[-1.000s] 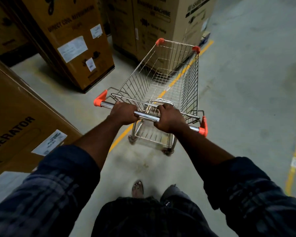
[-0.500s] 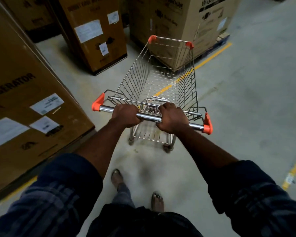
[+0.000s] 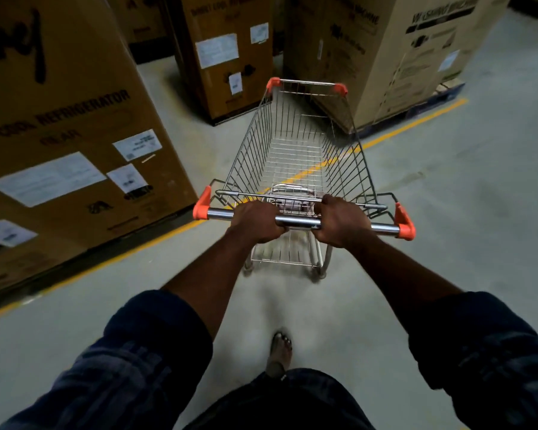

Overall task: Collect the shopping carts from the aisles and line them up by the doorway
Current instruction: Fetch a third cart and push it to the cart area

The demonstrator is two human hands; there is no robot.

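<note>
A tall refrigerator carton is standing on the left beside a yellow floor line. The left hand and right hand are both curling around the handle bar of the empty shopping cart, which is rolling on the concrete aisle floor toward the washing machine cartons.

Probably an appliance warehouse: a tall refrigerator carton, a blurred washing-machine carton, a yellow line on concrete floor.
</note>
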